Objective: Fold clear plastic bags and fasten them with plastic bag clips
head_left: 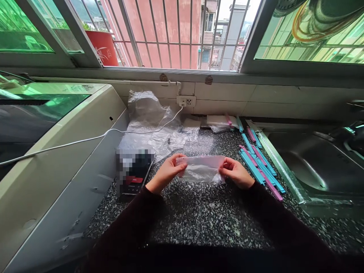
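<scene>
Pinching a clear plastic piece [201, 173] at opposite ends, the left hand [170, 170] and right hand [236, 173] hold it stretched over the middle of the counter [204, 223]. Pink and blue strips [252, 167] lie toward the counter's right edge, beside the sink [298, 163]; crumpled plastic [145, 113] fills its back left corner, behind a phone [135, 179].

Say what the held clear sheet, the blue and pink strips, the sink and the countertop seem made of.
Clear sheet: probably thin, glossy plastic film; see-through and wrinkled.
Blue strips and pink strips: likely rigid plastic, evenly coloured and straight-edged.
Sink: looks like stainless steel; grey with metallic highlights.
Countertop: speckled black and white, perhaps granite or an imitation.
</scene>
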`<state>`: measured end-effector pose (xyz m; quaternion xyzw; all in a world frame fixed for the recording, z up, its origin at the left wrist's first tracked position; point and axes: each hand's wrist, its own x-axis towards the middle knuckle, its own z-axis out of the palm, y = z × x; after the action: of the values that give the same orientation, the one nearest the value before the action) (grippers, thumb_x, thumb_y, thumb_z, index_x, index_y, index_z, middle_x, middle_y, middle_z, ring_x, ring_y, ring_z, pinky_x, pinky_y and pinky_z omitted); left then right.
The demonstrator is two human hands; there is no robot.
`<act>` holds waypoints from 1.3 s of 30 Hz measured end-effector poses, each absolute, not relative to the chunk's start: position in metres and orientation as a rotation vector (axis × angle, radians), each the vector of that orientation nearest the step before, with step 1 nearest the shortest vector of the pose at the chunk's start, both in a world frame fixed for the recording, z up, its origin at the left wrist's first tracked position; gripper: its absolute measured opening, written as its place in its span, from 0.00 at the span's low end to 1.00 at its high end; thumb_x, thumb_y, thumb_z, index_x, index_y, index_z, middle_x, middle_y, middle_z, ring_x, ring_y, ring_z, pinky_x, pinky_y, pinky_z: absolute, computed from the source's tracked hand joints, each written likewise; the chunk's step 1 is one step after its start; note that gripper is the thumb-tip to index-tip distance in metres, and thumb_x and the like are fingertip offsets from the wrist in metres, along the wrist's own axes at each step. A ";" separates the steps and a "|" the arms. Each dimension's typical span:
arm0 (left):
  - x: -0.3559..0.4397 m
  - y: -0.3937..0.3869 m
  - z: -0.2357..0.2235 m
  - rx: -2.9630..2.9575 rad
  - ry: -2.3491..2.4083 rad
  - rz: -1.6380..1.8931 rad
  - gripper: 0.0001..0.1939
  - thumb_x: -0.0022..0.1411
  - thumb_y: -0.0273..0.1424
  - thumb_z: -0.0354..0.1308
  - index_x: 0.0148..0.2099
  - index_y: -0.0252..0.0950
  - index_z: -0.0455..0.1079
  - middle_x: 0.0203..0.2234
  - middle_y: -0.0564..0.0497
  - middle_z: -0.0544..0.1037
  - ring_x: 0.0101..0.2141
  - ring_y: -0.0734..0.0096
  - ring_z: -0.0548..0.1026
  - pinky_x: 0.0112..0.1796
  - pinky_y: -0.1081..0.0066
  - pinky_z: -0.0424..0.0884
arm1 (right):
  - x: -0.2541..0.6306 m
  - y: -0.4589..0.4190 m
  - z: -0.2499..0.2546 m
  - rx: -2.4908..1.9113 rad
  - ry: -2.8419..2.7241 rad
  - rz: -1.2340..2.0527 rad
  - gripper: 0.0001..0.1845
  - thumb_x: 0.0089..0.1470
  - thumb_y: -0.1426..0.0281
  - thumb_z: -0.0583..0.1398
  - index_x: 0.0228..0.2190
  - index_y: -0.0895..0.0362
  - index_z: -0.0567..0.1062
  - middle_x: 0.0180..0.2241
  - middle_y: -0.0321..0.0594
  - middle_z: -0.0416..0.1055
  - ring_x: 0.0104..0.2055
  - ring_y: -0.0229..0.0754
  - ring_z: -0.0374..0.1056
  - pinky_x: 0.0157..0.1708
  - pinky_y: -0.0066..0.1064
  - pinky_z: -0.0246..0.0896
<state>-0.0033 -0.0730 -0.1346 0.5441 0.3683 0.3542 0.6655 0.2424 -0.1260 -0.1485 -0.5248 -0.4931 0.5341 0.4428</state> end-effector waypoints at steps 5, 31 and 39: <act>-0.007 -0.071 -0.137 1.334 0.766 0.815 0.07 0.48 0.31 0.58 0.29 0.32 0.70 0.22 0.54 0.68 0.23 0.79 0.62 0.26 0.76 0.57 | 0.244 -0.124 -0.152 -1.285 -1.108 1.321 0.13 0.34 0.67 0.63 0.22 0.56 0.62 0.17 0.28 0.61 0.18 0.30 0.52 0.20 0.24 0.45; 0.023 -0.099 -0.152 1.598 0.851 0.568 0.16 0.52 0.41 0.57 0.26 0.31 0.65 0.20 0.55 0.66 0.23 0.77 0.61 0.25 0.76 0.56 | 0.210 -0.138 -0.146 -1.341 -1.537 1.338 0.19 0.43 0.55 0.60 0.20 0.57 0.64 0.18 0.33 0.61 0.21 0.33 0.54 0.22 0.27 0.50; 0.025 -0.097 -0.157 1.543 0.802 0.570 0.20 0.53 0.45 0.55 0.29 0.30 0.70 0.22 0.51 0.72 0.25 0.74 0.65 0.27 0.75 0.59 | 0.202 -0.139 -0.150 -1.372 -1.702 1.284 0.18 0.46 0.59 0.59 0.17 0.57 0.61 0.17 0.31 0.56 0.21 0.32 0.51 0.21 0.26 0.47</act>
<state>0.0246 -0.0967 -0.1568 0.6684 0.3472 0.2467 0.6098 0.2017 -0.1394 -0.1505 -0.5164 -0.6407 0.4835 0.2986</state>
